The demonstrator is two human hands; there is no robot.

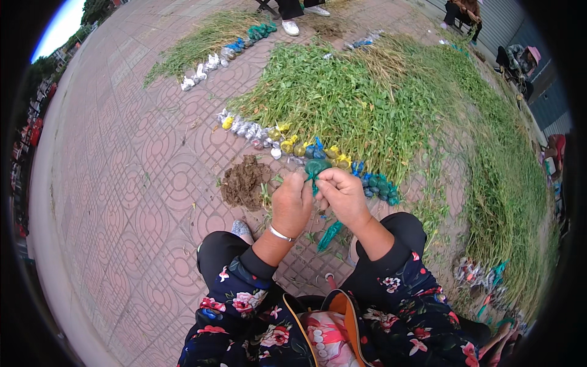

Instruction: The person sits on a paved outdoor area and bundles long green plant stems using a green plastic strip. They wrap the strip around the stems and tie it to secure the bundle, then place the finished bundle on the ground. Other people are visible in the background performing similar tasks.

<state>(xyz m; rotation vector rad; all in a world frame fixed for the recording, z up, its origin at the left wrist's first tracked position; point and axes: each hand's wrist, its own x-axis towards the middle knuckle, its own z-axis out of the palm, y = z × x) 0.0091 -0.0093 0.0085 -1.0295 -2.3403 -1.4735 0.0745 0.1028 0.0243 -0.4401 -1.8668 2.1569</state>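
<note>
Between my hands is a small green plastic bag (318, 166) with a rounded, filled top and a twisted neck. My left hand (292, 203) pinches the neck from the left, and my right hand (342, 197) pinches it from the right, fingers closed on the plastic. Below my right hand, a flattened strip of green plastic (329, 236) lies on the paving. A lump of brown mud (243, 183) is left of my left hand. Just beyond my hands, a row of small tied bags in white, yellow, blue and green (247, 129) edges a pile of cut green plants (324, 92).
Red patterned paving (134, 202) surrounds me. Another plant bundle (189, 52) with tied bags lies at the back left, and more greenery (501, 208) with bags runs along the right. A seated person's legs (291, 12) are at the top; other people (523, 67) sit at the upper right.
</note>
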